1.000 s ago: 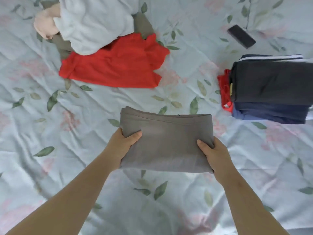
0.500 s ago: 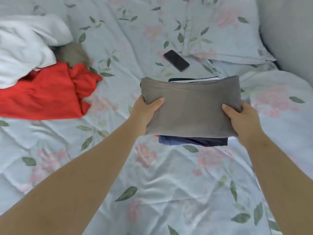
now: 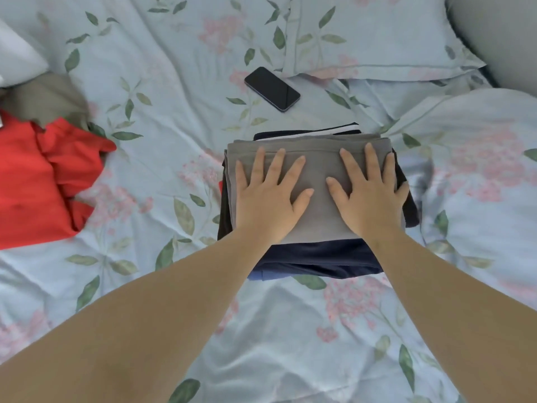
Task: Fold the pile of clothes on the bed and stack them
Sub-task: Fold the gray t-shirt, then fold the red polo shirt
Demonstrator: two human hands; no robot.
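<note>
Both flat, left hand [image 3: 267, 199], right hand [image 3: 369, 199], grey folded cloth [image 3: 319, 167] (smooth rectangle)

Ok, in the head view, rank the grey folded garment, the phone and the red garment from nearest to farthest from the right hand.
1. grey folded garment: directly under the right hand, which presses flat on it.
2. phone: ahead and to the left.
3. red garment: far off at the left edge of view.
</note>
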